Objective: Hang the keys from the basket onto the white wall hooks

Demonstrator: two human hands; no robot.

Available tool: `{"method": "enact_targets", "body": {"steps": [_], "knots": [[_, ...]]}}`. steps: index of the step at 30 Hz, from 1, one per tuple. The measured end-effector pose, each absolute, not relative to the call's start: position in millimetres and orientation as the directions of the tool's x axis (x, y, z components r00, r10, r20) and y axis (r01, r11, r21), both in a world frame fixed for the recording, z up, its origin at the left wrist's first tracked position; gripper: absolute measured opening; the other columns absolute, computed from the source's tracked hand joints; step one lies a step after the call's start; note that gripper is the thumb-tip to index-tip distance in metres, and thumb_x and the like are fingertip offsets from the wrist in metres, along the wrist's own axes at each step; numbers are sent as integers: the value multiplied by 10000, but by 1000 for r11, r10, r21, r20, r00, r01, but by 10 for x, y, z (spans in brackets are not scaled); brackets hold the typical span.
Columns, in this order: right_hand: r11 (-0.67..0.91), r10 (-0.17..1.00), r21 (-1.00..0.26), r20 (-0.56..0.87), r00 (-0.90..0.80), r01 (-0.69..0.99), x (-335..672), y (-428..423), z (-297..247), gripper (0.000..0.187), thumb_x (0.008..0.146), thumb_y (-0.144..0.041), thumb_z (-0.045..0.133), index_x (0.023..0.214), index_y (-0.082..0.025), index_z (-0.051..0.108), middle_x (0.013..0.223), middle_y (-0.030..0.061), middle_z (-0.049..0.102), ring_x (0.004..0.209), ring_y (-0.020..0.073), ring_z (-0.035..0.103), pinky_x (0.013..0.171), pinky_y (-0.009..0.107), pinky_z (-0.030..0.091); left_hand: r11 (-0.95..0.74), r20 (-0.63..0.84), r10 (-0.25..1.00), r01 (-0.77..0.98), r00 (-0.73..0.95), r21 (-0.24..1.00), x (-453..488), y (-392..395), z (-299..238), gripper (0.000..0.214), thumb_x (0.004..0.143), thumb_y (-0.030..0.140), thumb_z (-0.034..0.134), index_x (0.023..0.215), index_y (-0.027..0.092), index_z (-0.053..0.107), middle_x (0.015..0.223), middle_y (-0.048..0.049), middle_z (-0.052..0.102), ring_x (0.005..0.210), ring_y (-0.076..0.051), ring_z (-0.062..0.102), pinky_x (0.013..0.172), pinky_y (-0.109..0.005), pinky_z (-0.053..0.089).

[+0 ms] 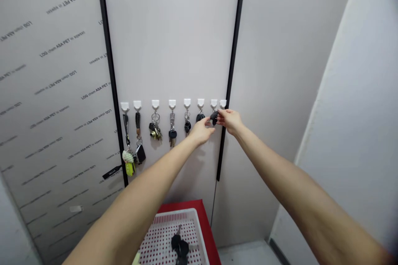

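My right hand point(230, 120) pinches a dark bunch of keys point(214, 116) under the second white hook point(214, 103) from the right. Close by on its left is my left hand point(201, 131), thumb and forefinger apart, fingertips near the same keys. Whether the ring sits on the hook is hard to see. Partly behind my left hand hangs another dark bunch point(200, 116) on the neighbouring hook. Farther left, a key ring with a round black fob point(187, 126) and keys with a black head point(172, 133) hang from their own hooks.
More keys point(155, 131) and two strapped sets, one with a yellow-green fob point(129, 168), hang at left. Black handle strips point(235, 41) border the cabinet door. Below, a white basket point(199, 225) holding black-headed keys point(180, 248) stands on a red surface point(209, 232).
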State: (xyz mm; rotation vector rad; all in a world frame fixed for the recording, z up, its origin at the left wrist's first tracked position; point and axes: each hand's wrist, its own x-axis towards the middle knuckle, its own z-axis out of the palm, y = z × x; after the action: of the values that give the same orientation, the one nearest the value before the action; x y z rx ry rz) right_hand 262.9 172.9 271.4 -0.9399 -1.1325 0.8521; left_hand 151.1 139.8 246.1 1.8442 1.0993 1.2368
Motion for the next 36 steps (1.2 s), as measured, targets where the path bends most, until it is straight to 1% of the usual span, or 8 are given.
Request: {"method": "enact_targets", "body": {"steps": [10,13,16,19,22,27,31,36], "knots": [[290,888,-952,307,341,101,2660,1935,2562,41,622,-139,451,583,-126,455,441,-41,452,348,38,409,381,184,387,-383,308,920,394,240,836,1253,1253,2176,435,614,163,459,1041,125,393,1030,-95,470,708,-106,503,608,-223,395],[349,809,-885,450,377,307,2664,1771,2218,140,622,-160,421,730,-139,508,548,-30,499,411,34,425,431,171,373,-316,205,937,438,283,842,1014,1075,1699,387,603,156,471,986,106,441,973,-89,503,678,-97,500,614,-219,396],[407,859,-701,512,16,586,2519,1410,1609,201,609,-171,425,767,-132,542,619,-3,544,512,62,470,510,185,375,-225,42,948,568,316,792,769,866,1014,368,584,159,488,944,84,471,910,-85,532,717,-114,497,654,-221,385],[517,847,-526,204,-491,675,2288,941,939,187,609,-158,425,720,-133,573,643,19,576,584,86,497,564,191,366,-214,-103,928,736,359,643,616,625,379,353,539,161,519,888,109,507,857,-63,550,749,-147,492,671,-240,373],[657,721,-329,11,-693,678,2086,621,456,185,592,-209,476,734,-155,581,729,39,593,686,125,503,619,217,347,-322,-66,916,824,396,466,558,467,27,296,536,163,510,831,142,530,820,-51,543,784,-174,472,689,-259,353],[654,754,-55,-35,-656,755,1871,512,190,247,627,-350,445,717,-163,579,729,74,593,738,185,492,679,312,291,-341,17,933,865,360,368,498,457,-61,195,555,176,495,745,159,534,755,-38,517,759,-162,452,669,-249,343],[626,778,-43,-20,-627,778,1756,478,124,267,614,-387,442,716,-173,566,738,66,588,738,186,490,680,319,275,-369,40,920,823,391,432,447,482,-71,133,577,152,459,685,167,536,703,-14,503,723,-134,447,656,-231,341],[541,841,-85,21,-541,837,1739,466,112,210,666,-244,366,670,-173,563,728,49,596,723,153,509,659,272,296,-318,73,940,778,333,543,438,530,-45,128,618,160,403,655,147,525,705,-14,512,724,-121,449,663,-222,347]]}}
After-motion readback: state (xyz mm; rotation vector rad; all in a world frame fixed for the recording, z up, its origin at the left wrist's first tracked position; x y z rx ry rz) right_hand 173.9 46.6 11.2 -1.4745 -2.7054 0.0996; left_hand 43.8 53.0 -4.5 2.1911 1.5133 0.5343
